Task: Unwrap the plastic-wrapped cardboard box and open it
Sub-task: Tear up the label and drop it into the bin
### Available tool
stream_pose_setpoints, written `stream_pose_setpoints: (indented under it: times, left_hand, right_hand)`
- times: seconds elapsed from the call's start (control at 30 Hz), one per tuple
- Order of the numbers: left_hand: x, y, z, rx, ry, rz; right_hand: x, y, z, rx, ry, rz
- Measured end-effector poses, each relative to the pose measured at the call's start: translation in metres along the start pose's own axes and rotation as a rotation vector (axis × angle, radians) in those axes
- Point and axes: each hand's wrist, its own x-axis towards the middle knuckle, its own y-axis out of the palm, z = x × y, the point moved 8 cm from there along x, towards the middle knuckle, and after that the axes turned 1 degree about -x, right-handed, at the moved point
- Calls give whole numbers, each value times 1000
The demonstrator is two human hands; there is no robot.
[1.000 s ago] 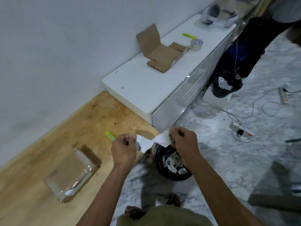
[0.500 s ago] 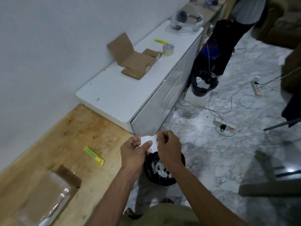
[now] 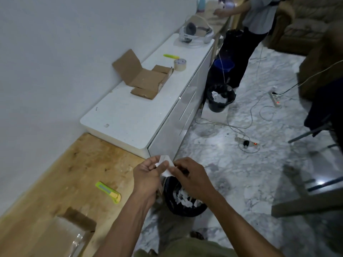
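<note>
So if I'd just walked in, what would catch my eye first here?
Probably the two hands, left hand and right hand, pinching a white scrap of paper above a black bin full of torn white bits. Next, the bright green utility knife on the wooden table, near the plastic-wrapped box at its near edge.

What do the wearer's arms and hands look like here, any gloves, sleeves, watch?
Both forearms are bare to the frame's bottom edge: no sleeves visible. The left hand and right hand are ungloved, with no rings, watch or wristband showing. No cables or markings on them.
</note>
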Motion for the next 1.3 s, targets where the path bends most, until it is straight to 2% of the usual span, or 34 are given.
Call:
stream_pose_setpoints:
  times: [0.07, 0.13, 0.27, 0.43, 0.5, 0.6, 0.73, 0.9, 1.0, 1.17, 1.3]
  left_hand:
    - [-1, -3, -3, -1, 12, -2]
    - [-1, -6, -3, 18, 37, -15]
    - [2, -15, -11, 244, 184, -30]
    - [3, -8, -7, 94, 67, 25]
    - [1, -2, -2, 2, 6, 33]
    - [0, 0, 1, 41, 6, 11]
    - [5, 3, -4, 200, 75, 61]
    - [11, 19, -16, 681, 297, 286]
    - [10, 30, -23, 926, 422, 313]
    - [8, 46, -28, 1035, 532, 300]
    - [7, 57, -27, 1113, 619, 264]
  right_hand:
    - [-4, 6, 2, 20, 1, 8]
    - [-6, 7, 4, 25, 4, -51]
    - [-8, 3, 2, -14, 82, -107]
    - [-11, 5, 6, 111, 170, -22]
    - [-15, 6, 6, 99, 152, -73]
    - [-19, 3, -2, 70, 172, -150]
    - [-17, -4, -8, 30, 163, -110]
    - [-9, -14, -16, -29, 128, 24]
    - [-5, -29, -19, -39, 119, -50]
    - [4, -26, -17, -169, 37, -40]
    - [8, -27, -15, -143, 64, -80]
